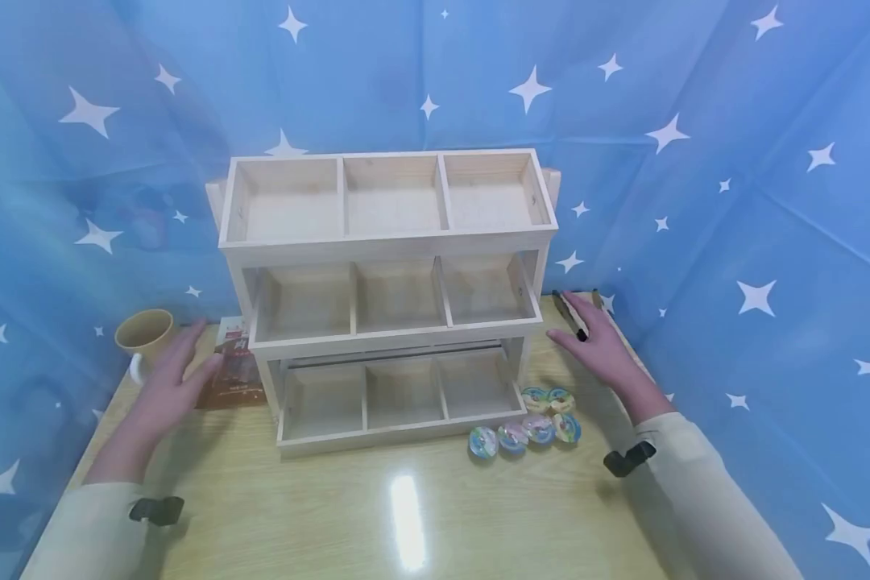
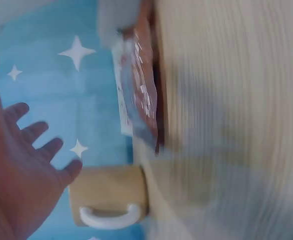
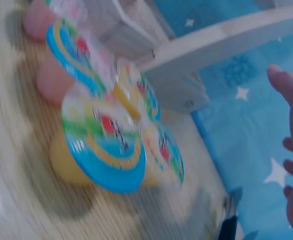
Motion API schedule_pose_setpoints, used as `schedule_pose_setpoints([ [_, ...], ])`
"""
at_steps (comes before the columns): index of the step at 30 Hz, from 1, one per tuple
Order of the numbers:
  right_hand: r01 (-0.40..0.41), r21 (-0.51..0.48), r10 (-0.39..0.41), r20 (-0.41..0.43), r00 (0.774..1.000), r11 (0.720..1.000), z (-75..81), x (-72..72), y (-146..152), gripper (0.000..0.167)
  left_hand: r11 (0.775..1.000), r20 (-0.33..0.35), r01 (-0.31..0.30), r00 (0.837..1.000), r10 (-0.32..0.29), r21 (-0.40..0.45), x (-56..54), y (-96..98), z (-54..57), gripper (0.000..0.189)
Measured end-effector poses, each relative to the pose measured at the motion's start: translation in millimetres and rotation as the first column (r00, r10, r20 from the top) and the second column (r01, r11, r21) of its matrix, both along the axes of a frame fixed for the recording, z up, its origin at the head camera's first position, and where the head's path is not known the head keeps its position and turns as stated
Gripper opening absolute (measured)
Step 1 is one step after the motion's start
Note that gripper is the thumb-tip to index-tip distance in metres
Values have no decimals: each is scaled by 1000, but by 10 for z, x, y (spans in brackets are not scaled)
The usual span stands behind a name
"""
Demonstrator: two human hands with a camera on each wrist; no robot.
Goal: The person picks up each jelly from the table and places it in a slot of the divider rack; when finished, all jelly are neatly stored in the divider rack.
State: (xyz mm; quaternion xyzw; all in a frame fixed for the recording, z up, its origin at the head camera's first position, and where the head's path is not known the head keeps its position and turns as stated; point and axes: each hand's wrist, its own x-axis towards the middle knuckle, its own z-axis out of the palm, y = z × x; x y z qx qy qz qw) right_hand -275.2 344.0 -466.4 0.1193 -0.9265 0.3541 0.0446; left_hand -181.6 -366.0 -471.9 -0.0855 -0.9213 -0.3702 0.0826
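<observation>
My left hand (image 1: 161,393) hovers with fingers spread, just right of a tan mug (image 1: 143,329) with a white handle. Behind the fingers lies a reddish-brown plastic packet (image 1: 238,372), beside the wooden rack. In the left wrist view, the relaxed hand (image 2: 21,172) holds nothing and the mug (image 2: 109,192) is below its fingertips. My right hand (image 1: 603,348) is outstretched at the rack's right, near a slim dark item (image 1: 567,312) whose kind is unclear. Several small jelly cups (image 1: 540,429) with colourful lids stand at the rack's lower right corner, apart from that hand.
A pale wooden three-tier rack (image 1: 391,244) stands at the middle back, each tier divided into three compartments. A blue cloth with white stars (image 1: 377,72) hangs behind and at both sides. The light wooden table (image 1: 297,515) extends in front.
</observation>
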Motion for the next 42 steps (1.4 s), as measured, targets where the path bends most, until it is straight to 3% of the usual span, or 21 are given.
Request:
schedule_pose_setpoints([
  [3,-5,-92,8,33,999,996,4,81,-18,87,988,19,26,999,-29,152,46,79,-10,75],
  [7,-24,-189,33,43,999,982,14,203,-56,84,956,12,82,996,-89,282,96,196,-53,76],
  [15,-22,-236,30,34,999,971,-87,304,-49,81,916,-2,153,986,-164,370,121,349,-100,75],
  [18,-26,-236,33,27,999,971,-104,356,-41,79,902,-36,169,985,-169,396,110,400,-116,76],
  [23,-42,-228,46,12,999,973,-175,444,-12,74,913,-62,134,991,-119,386,114,488,-153,73],
  [30,-49,-173,53,23,998,984,-217,607,-39,68,942,9,29,999,-34,334,158,576,-194,74],
  [42,-88,-91,93,52,994,992,-352,788,-2,61,933,-32,48,999,-39,358,148,722,-311,54],
])
